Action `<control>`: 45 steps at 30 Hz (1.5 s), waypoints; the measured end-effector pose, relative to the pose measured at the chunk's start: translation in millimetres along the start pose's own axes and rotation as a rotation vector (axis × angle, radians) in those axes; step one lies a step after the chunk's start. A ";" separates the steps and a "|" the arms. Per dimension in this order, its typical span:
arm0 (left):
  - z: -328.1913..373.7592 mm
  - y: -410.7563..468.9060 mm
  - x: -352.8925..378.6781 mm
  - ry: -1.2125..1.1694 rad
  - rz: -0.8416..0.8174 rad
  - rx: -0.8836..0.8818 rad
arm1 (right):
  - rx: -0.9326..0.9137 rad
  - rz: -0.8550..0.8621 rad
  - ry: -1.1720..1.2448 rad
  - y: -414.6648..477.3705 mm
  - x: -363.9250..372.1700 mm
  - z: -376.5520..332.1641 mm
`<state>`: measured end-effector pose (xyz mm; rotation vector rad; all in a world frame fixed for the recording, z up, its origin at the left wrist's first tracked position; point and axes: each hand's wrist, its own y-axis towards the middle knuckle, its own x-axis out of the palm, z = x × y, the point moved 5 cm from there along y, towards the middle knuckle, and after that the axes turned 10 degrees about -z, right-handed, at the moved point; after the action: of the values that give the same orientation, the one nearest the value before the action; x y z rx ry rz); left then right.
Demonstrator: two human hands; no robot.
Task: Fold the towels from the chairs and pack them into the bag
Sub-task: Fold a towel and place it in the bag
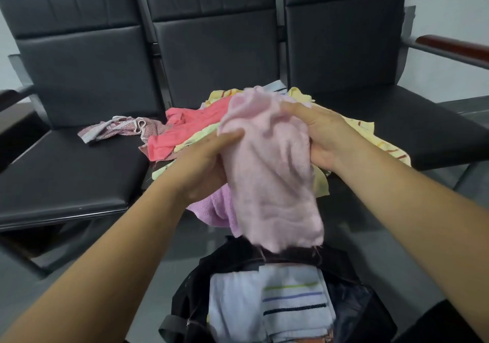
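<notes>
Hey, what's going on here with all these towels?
A person holds a pale pink towel in both hands, the left hand and right hand gripping its sides, above an open black bag. A folded white striped towel already lies in the bag. A heap of unfolded towels, coral, yellow and lilac, waits on the middle chair, and a patterned cloth lies on the left seat.
</notes>
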<state>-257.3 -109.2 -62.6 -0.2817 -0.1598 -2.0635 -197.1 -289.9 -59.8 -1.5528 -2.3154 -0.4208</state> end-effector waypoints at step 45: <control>12.2 -11.6 -70.9 0.378 0.511 0.217 | -0.141 0.153 -1.046 -20.1 -4.5 -25.4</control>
<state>-232.7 -41.1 -69.6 0.1889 -0.0682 -1.5400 -211.6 -311.5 -40.0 -2.3867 -2.8440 0.3969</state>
